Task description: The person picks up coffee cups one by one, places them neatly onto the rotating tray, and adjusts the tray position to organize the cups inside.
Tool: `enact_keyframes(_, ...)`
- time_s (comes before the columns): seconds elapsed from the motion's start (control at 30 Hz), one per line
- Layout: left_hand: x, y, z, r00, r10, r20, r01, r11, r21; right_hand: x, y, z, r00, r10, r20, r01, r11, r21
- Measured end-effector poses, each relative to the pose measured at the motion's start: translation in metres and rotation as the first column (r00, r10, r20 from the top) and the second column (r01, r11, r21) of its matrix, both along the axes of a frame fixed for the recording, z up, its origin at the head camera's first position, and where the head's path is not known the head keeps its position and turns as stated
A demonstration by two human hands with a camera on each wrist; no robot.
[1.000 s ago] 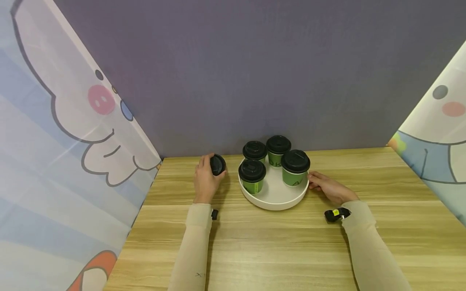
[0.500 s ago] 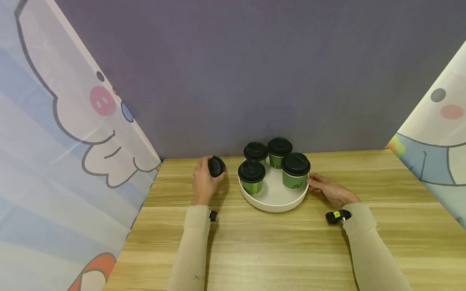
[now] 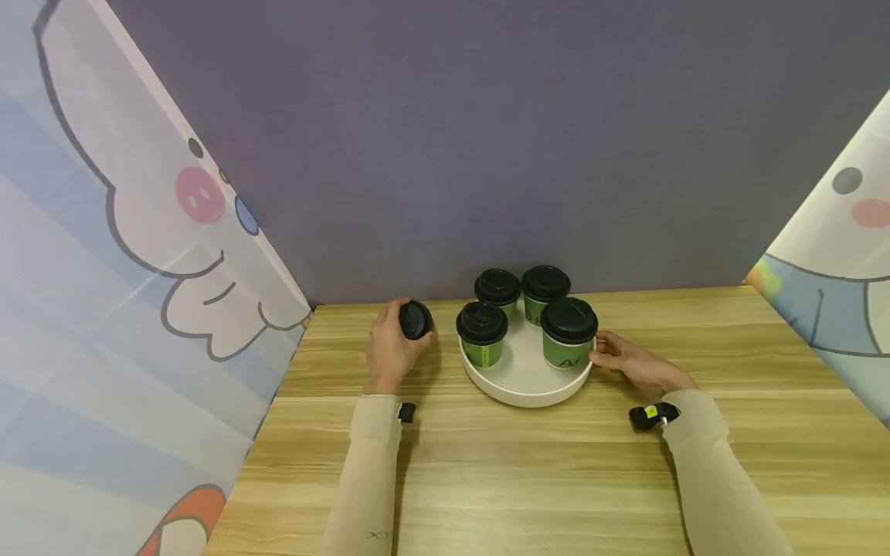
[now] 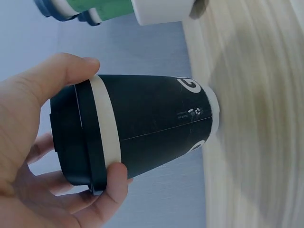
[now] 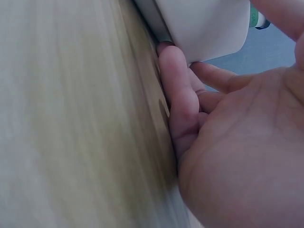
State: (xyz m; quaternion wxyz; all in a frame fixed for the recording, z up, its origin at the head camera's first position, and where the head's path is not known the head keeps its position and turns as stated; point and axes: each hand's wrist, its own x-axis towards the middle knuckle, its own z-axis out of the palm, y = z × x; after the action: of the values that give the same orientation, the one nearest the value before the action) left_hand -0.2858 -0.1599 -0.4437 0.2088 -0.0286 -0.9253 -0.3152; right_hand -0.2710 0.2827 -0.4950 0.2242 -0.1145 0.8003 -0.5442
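Observation:
My left hand (image 3: 395,347) grips a black paper coffee cup (image 4: 152,123) around its black lid (image 3: 416,320). In the left wrist view the thumb and fingers wrap the lid and rim, and the cup's base is at the wood tabletop. To the right is a round white tray (image 3: 524,392) with green lidded coffee cups, among them one at front left (image 3: 483,351) and a larger one at right (image 3: 566,351). My right hand (image 3: 640,365) holds the tray's right side. In the right wrist view its fingers reach to the underside of the white tray wall (image 5: 204,28).
Two more green cups, at back left (image 3: 497,287) and back right (image 3: 545,284), stand in the tray. A grey panel (image 3: 445,154) rises behind the wooden table (image 3: 514,479). Cartoon-printed curtains (image 3: 90,309) hang at both sides.
The tray's back cups have shifted slightly right and its right cup slightly nearer, as if the tray turned a little. My right hand moved slightly right; the left hand keeps its grip.

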Motion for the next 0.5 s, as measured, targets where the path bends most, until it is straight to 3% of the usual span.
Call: enact_keyframes(0.5, 0.024, 0.004, 0.042, 0.999, -0.016, -0.043, 0.014, 0.998, -0.061, 0.001, 0.002, -0.002, 1.000, 0.021, -0.010, -0.022, 0.998, -0.067)
